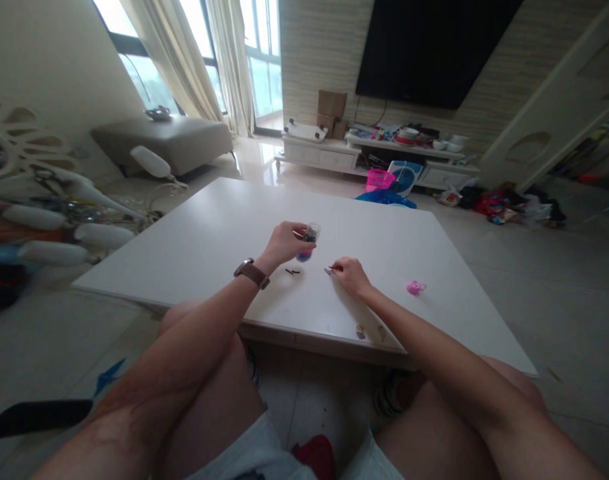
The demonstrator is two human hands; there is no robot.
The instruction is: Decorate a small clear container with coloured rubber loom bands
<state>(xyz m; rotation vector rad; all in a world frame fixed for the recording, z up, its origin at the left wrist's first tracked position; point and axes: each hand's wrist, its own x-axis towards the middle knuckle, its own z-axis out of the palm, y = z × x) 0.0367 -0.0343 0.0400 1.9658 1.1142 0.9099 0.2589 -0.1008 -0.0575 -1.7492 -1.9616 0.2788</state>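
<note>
A small clear container (312,231) with dark, pink and blue contents is held above the white table (214,227) in my left hand (286,243), whose fingers wrap round it. To its right, my right hand (350,274) is low over the tabletop, fingertips pinched on a small dark piece, with another thin piece (327,271) at the fingertips. A few short dark pieces (292,271) lie on the table below my left hand. Farther right sits a pink object (414,287) with a small loop.
Two small stickers (360,331) are near the table's front edge. Beyond the table stand a pink basket (379,180), a blue item and a low TV cabinet (319,157). White rounded parts of a rack (104,235) are at the left.
</note>
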